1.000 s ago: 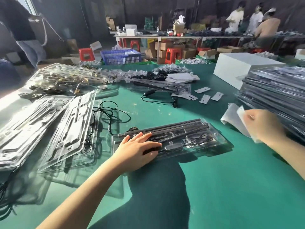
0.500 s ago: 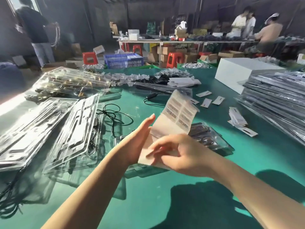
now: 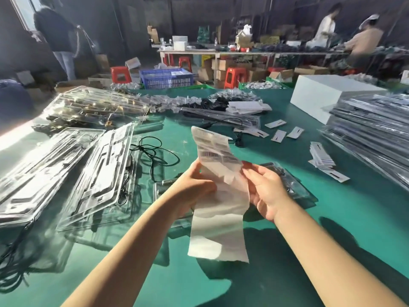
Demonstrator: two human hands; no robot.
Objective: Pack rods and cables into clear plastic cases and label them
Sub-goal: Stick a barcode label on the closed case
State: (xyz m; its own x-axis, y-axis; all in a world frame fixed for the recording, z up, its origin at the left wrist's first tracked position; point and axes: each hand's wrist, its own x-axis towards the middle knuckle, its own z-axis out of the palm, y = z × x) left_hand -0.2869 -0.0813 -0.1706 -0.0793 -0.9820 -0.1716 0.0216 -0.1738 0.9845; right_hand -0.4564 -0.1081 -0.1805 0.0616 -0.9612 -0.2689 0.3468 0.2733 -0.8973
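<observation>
A long white strip of barcode labels (image 3: 218, 196) hangs upright between both hands above the green table (image 3: 309, 251). My left hand (image 3: 194, 187) grips its left edge. My right hand (image 3: 265, 191) pinches a label at the strip's right edge. Behind and below the hands lies a closed clear plastic case (image 3: 290, 185) holding black rods and a cable, mostly hidden by the strip and hands. A loose black cable (image 3: 155, 156) lies on the table to the left.
Open clear cases (image 3: 97, 173) lie at the left, filled ones (image 3: 93, 107) behind them. A tall stack of packed cases (image 3: 374, 138) and a white box (image 3: 327, 96) stand right. Small white cards (image 3: 323, 160) lie scattered nearby. People work at a far table.
My right hand fetched the label strip from the right and brought it over the case. My left hand left the case and took the strip's left edge.
</observation>
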